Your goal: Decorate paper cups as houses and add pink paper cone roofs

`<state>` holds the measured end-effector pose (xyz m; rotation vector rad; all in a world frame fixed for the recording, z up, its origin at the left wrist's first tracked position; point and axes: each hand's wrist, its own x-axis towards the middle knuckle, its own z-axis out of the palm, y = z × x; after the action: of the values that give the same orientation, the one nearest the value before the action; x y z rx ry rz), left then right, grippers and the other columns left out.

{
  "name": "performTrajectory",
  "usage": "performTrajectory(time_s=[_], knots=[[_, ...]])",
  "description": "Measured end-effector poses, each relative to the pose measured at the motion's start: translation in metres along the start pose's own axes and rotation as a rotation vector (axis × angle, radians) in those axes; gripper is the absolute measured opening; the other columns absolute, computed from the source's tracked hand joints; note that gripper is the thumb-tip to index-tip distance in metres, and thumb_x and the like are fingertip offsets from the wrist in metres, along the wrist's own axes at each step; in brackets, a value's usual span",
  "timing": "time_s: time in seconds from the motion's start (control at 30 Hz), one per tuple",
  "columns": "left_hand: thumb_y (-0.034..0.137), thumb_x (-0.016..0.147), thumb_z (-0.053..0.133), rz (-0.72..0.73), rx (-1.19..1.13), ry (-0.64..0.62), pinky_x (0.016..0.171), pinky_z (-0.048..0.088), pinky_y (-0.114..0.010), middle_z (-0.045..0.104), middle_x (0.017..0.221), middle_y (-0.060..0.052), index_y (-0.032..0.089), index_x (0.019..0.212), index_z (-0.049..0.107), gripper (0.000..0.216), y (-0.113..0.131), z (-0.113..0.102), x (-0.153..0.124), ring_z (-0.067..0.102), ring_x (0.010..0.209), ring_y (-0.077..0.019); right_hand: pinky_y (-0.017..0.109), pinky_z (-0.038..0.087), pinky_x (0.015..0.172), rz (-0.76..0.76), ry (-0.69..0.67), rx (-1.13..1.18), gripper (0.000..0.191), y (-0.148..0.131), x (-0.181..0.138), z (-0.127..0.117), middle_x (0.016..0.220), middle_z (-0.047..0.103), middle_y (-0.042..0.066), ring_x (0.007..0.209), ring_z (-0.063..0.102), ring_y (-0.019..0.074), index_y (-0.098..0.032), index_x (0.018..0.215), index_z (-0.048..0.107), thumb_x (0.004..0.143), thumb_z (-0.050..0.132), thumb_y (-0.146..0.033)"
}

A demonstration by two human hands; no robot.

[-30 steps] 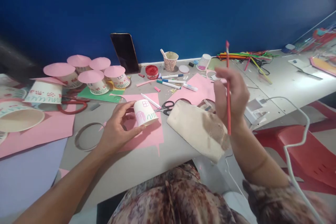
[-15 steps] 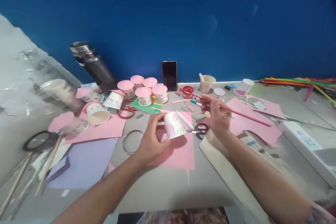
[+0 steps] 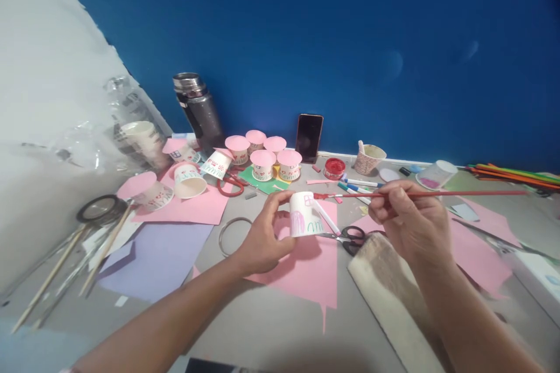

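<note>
Evidently the cup (image 3: 303,210) is part-decorated: a purple window and door and a row of green strokes show on its side, but no red marks and no pink roof, both of which show on some of the other cups. Judged against those, the red marks and the roof seem left to do; its far side is hidden. It is held narrow end up, slightly tilted, over the pink sheet (image 3: 306,280).

The left hand (image 3: 265,239) has its grip closed around the cup from the left, thumb low and fingers behind and near the top. The right hand (image 3: 413,215) pinches the brush (image 3: 475,193) between thumb and fingers, holding it nearly level. Its red tip is right by the cup's upper edge; whether it touches I cannot tell.

Just beyond lie a pen (image 3: 327,218) and scissors (image 3: 352,234), with a cloth (image 3: 385,303) under the right wrist. Farther back on the counter (image 3: 236,326) sits the red paint (image 3: 335,169), near a leaning phone (image 3: 309,135). To its left stand five roofed cups (image 3: 263,172), seemingly complete, and farther left an open cup (image 3: 190,186) lies on its side.
</note>
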<state>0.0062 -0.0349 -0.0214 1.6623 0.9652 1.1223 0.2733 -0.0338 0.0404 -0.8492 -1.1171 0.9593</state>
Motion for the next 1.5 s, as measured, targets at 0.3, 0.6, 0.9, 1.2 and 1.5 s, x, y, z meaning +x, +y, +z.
performTrajectory(time_s=[0.3,0.6,0.9,1.2,1.5], knots=[[0.011,0.074,0.073,0.009,-0.050,-0.039,0.114,0.050,-0.052,0.057,0.147,-0.011,0.027,0.140,0.055,0.070,0.005,-0.003,0.002,0.055,0.137,-0.0331,0.026,0.054,0.048,-0.087,-0.089,-0.123,0.024,0.002,-0.014,0.001,0.072,0.074,0.004,0.055,0.066,0.0148,-0.019,0.087,0.075,0.098,0.073,-0.040],[0.010,0.074,0.071,-0.016,0.029,-0.061,0.113,0.050,-0.050,0.054,0.150,-0.009,0.030,0.144,0.052,0.075,0.002,-0.002,-0.001,0.054,0.138,-0.0321,0.023,0.050,0.040,-0.090,0.076,-0.148,0.028,0.004,-0.014,0.004,0.062,0.072,0.001,0.045,0.062,0.0133,-0.019,0.078,0.073,0.091,0.081,-0.042],[0.008,0.072,0.069,0.016,0.074,-0.072,0.112,0.051,-0.048,0.053,0.150,-0.008,0.030,0.143,0.053,0.077,0.004,-0.001,-0.001,0.055,0.136,-0.0312,0.024,0.050,0.042,-0.090,0.088,-0.147,0.028,0.004,-0.017,0.010,0.064,0.071,0.001,0.048,0.063,0.0130,-0.020,0.079,0.072,0.091,0.081,-0.043],[0.006,0.071,0.068,0.044,0.050,-0.079,0.112,0.051,-0.047,0.054,0.149,-0.008,0.031,0.144,0.052,0.078,0.003,-0.001,-0.001,0.054,0.137,-0.0305,0.024,0.051,0.043,-0.088,0.042,-0.205,0.029,0.007,-0.017,0.010,0.066,0.074,0.002,0.046,0.062,0.0124,-0.020,0.081,0.071,0.093,0.079,-0.045],[0.007,0.071,0.069,0.017,0.032,-0.070,0.113,0.051,-0.049,0.053,0.152,-0.009,0.030,0.144,0.053,0.078,0.005,-0.001,-0.002,0.055,0.138,-0.0316,0.025,0.050,0.043,-0.095,0.077,-0.186,0.028,0.005,-0.014,0.005,0.066,0.073,0.002,0.047,0.063,0.0135,-0.019,0.081,0.072,0.092,0.081,-0.044]])
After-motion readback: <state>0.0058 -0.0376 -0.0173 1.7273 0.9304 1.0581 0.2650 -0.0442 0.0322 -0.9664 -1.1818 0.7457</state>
